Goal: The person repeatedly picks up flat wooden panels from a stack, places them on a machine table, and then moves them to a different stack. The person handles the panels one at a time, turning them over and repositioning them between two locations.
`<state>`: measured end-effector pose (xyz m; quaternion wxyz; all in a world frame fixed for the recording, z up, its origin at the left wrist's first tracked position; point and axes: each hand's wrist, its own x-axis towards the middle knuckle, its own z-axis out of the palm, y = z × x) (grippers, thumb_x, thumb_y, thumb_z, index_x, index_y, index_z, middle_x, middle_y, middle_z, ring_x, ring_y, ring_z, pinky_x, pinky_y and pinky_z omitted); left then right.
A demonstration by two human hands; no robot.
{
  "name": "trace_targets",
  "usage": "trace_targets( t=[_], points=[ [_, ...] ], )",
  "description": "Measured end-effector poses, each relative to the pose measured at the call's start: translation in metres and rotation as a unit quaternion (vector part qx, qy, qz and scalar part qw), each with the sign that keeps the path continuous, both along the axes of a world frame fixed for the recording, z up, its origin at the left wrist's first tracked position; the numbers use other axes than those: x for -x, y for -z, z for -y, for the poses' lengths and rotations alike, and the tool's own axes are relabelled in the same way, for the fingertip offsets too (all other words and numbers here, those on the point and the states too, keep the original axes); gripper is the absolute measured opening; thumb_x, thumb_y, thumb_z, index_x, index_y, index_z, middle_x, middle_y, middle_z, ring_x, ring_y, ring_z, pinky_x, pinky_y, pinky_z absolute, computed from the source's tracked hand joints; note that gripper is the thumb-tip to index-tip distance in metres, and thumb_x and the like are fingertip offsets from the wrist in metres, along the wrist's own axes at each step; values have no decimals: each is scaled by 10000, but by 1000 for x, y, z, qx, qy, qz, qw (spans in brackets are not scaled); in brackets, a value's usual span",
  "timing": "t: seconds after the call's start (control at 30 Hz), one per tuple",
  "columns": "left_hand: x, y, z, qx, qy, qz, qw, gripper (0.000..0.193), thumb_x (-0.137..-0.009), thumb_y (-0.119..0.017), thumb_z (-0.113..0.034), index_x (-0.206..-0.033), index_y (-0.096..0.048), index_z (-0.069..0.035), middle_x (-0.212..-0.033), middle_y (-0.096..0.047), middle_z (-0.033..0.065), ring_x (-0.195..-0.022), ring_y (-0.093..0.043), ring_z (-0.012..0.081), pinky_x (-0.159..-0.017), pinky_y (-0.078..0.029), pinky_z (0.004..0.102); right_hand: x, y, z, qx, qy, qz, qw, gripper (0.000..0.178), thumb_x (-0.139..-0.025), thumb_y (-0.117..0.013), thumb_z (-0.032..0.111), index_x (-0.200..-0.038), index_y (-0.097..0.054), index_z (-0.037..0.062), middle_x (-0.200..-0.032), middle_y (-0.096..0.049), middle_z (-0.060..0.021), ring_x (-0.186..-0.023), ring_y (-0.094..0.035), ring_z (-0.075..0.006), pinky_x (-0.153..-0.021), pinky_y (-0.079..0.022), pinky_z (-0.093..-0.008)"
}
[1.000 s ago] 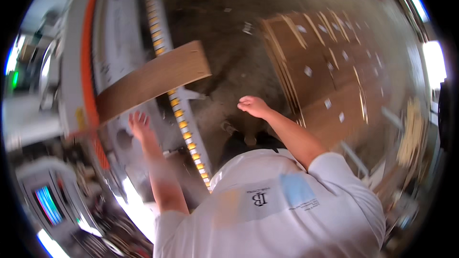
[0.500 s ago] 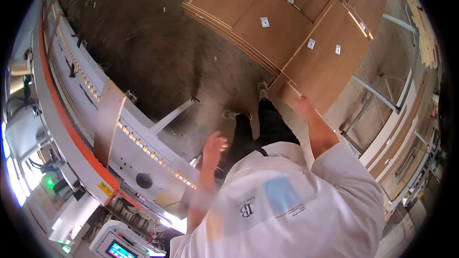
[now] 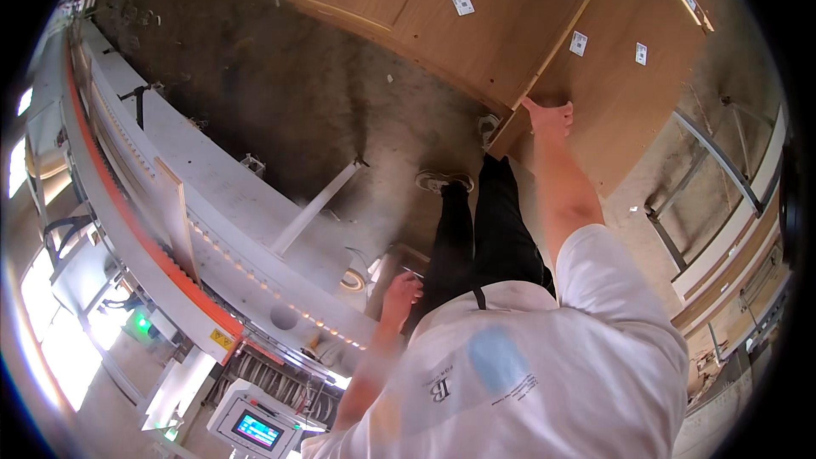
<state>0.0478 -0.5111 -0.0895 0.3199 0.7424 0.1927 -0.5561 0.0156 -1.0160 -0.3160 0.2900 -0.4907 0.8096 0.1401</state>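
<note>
My right hand (image 3: 551, 116) is at the near corner of a stack of brown wood-grain panels (image 3: 489, 42). Its thumb lies by a pale panel edge and its fingers are bent on the brown panel there; the fingertips are partly hidden. White labels (image 3: 461, 3) are stuck on the panels. Low beside my left leg, my left hand (image 3: 401, 296) hangs with loosely curved fingers and holds nothing. It is nearest the long pale machine (image 3: 246, 251) on the left, where a narrow board (image 3: 176, 214) stands tilted in the track.
An orange strip (image 3: 136, 225) runs along the machine. A control box with a lit screen (image 3: 257, 430) is at the lower left. A grey support arm (image 3: 319, 208) juts from the machine over the floor. Metal frames (image 3: 718, 157) and long boards (image 3: 739, 263) are on the right.
My right hand has reached forward to the corner of the panels. My left hand has dropped nearer my leg, its fingers more curved. The view has shifted, with the stack larger and nearer.
</note>
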Motion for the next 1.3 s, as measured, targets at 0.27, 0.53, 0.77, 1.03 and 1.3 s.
trace_targets(
  t=[0.27, 0.53, 0.77, 1.03, 1.3],
  points=[
    [2, 4, 5, 33, 18, -6, 999, 464, -1026, -564, -212, -1434, -462, -17, -1084, -711, 108, -886, -680, 161, -757, -535, 284, 45, 3, -33, 52, -54, -15, 997, 1166, -646, -832, 574, -1559, -274, 110, -1574, -334, -116, -1454, -335, -337, -1181, -330, -501],
    [-10, 20, 7, 44, 69, -6, 997, 432, -1032, -574, -209, -1402, -477, -8, -1084, -707, 107, -899, -676, 156, -765, -539, 275, 142, -20, -104, -49, 95, 3, 994, 1163, -636, -895, 565, -1537, -324, 102, -1515, -443, -122, -1376, -470, -312, -1103, -428, -477],
    [-16, 29, -13, 51, 81, -20, 995, 431, -1023, -583, -213, -1399, -494, -22, -1047, -710, 85, -865, -674, 147, -762, -538, 280, 181, -12, -96, -82, 135, 281, 946, 714, -764, -882, 437, -1289, -642, 17, -1236, -687, -114, -1131, -632, -213, -961, -493, -362],
    [-33, 22, 26, 112, 70, -3, 991, 383, -1038, -561, -213, -1364, -529, -15, -1079, -699, 91, -866, -663, 140, -744, -535, 277, 217, -142, -59, 195, -32, 158, 968, 268, -847, -791, 283, -979, -729, 58, -981, -686, -80, -920, -659, -275, -796, -523, -414],
    [-84, -50, 148, 284, 60, 52, 956, 459, -1037, -574, -243, -1426, -491, -11, -1179, -686, 126, -979, -673, 189, -851, -551, 329, 244, -297, -46, 337, -338, 104, 872, 178, -784, -776, 209, -854, -680, 77, -845, -592, -106, -858, -598, -357, -725, -499, -483]
  ],
)
